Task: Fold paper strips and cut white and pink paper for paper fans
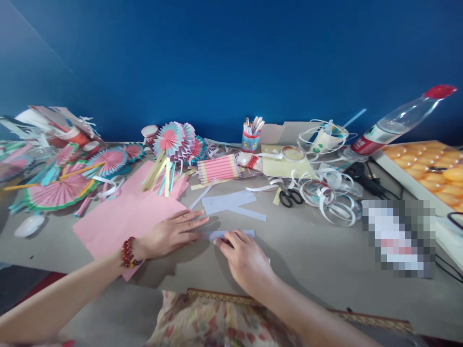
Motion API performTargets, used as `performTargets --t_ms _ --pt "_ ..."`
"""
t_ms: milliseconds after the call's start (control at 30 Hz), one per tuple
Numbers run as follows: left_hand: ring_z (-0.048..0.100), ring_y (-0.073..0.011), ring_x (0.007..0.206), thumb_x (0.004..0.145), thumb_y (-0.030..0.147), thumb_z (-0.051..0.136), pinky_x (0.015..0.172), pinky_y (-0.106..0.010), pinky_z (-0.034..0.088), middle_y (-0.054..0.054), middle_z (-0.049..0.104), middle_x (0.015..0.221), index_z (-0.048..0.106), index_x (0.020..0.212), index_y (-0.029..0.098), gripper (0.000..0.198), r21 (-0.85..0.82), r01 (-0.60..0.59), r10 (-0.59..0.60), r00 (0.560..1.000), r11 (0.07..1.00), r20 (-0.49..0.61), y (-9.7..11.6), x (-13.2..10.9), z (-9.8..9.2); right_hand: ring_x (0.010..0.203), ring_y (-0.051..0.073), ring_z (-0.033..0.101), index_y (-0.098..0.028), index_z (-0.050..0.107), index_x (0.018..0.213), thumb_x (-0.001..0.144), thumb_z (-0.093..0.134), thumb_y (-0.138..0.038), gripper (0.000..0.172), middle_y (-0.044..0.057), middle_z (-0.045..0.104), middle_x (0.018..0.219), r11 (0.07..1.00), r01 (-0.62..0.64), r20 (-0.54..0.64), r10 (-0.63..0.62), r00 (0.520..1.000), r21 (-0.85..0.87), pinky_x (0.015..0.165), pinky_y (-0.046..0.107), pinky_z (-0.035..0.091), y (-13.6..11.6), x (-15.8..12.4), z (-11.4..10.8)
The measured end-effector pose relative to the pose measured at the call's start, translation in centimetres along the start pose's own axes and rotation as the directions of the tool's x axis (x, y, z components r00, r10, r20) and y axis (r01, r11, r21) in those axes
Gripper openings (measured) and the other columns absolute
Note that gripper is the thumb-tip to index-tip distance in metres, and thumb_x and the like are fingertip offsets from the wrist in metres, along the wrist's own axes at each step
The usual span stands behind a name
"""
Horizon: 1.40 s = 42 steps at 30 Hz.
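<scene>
A narrow pale lilac paper strip (248, 233) lies flat on the grey table in front of me. My left hand (172, 235) rests with fingers stretched out, its fingertips at the strip's left end and its palm partly over a pink paper sheet (123, 212). Bent fingers of my right hand (246, 255) press on the strip's middle; whether they pinch anything is hidden beneath them. Just beyond the hands lie a wider lilac paper piece (227, 200) and another thin lilac strip (249, 213).
Black-handled scissors (291, 197) and curled white paper strips (336, 202) lie to the right, near a glue gun (365, 178) and a tilted plastic bottle (394, 123). Folded paper fans (61, 188) crowd the left. A pen cup (251, 140) stands by the blue wall.
</scene>
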State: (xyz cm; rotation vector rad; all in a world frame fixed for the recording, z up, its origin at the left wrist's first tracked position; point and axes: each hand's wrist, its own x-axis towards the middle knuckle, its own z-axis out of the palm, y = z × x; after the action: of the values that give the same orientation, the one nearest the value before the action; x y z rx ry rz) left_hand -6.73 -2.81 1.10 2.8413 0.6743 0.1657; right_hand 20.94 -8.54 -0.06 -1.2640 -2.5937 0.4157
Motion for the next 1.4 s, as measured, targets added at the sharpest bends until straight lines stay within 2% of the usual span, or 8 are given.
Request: performTargets --t_ms 100,200,333,633,1000,1400 --pt "0.024 -0.0251 0.147 0.100 0.017 0.044 0.117 -0.048 0.031 -0.005 0.041 0.152 0.056 0.134 0.029 0.038 -0.052 -0.041 0.038 0.997 0.998 -0.064 -0.7 0.9 0.4 0.093 0.022 0.055 -0.018 0.063 0.120 0.090 0.053 -0.008 0.033 0.008 0.063 0.101 1.000 0.020 -0.012 -0.020 1.000 -0.003 0.078 0.033 0.044 0.2 0.0 0.1" --pt "0.019 -0.0259 0.148 0.101 0.021 0.046 0.119 -0.051 0.025 -0.002 0.039 0.153 0.053 0.137 0.032 0.039 -0.069 -0.082 0.082 0.997 0.994 -0.008 -1.4 1.7 0.8 0.092 0.022 0.055 -0.019 0.065 0.117 0.092 0.052 -0.009 0.030 0.007 0.063 0.100 1.000 0.028 -0.026 -0.028 0.999 -0.003 0.078 0.032 0.044 0.3 0.0 0.1" --pt "0.018 -0.0246 0.149 0.102 0.024 0.044 0.120 -0.051 0.023 0.000 0.037 0.155 0.050 0.140 0.036 0.040 -0.092 -0.070 0.074 0.997 0.993 0.038 -1.9 1.8 1.2 0.091 0.022 0.055 -0.018 0.066 0.113 0.094 0.052 -0.011 0.025 0.007 0.063 0.098 1.000 0.026 -0.037 -0.027 0.999 -0.005 0.078 0.033 0.045 0.2 0.1 0.2" --pt "0.018 -0.0248 0.149 0.101 0.022 0.045 0.120 -0.051 0.022 -0.001 0.036 0.155 0.049 0.141 0.034 0.041 -0.089 -0.071 0.075 0.996 0.994 0.046 -1.7 1.8 1.0 0.091 0.021 0.055 -0.018 0.067 0.111 0.095 0.052 -0.012 0.023 0.007 0.063 0.097 0.999 0.051 -0.081 -0.051 0.995 0.000 0.078 0.033 0.044 0.0 0.1 0.7" --pt "0.017 -0.0239 0.149 0.100 0.021 0.047 0.120 -0.051 0.021 -0.001 0.035 0.156 0.045 0.143 0.038 0.046 -0.119 -0.061 0.069 0.995 0.991 0.065 -1.6 1.7 0.7 0.093 0.021 0.054 -0.017 0.065 0.115 0.094 0.052 -0.011 0.025 0.008 0.063 0.099 0.998 0.060 -0.039 -0.060 0.997 0.005 0.081 0.033 0.045 -0.4 0.3 0.2" --pt "0.014 -0.0236 0.150 0.099 0.013 0.042 0.120 -0.052 0.017 0.002 0.029 0.158 0.041 0.145 0.040 0.053 -0.138 -0.036 0.052 0.992 0.990 0.118 -1.6 1.6 0.7 0.094 0.022 0.052 -0.017 0.064 0.115 0.093 0.055 -0.012 0.025 0.008 0.062 0.100 0.996 0.082 -0.077 -0.080 0.994 0.018 0.079 0.033 0.045 -0.6 0.5 1.2"
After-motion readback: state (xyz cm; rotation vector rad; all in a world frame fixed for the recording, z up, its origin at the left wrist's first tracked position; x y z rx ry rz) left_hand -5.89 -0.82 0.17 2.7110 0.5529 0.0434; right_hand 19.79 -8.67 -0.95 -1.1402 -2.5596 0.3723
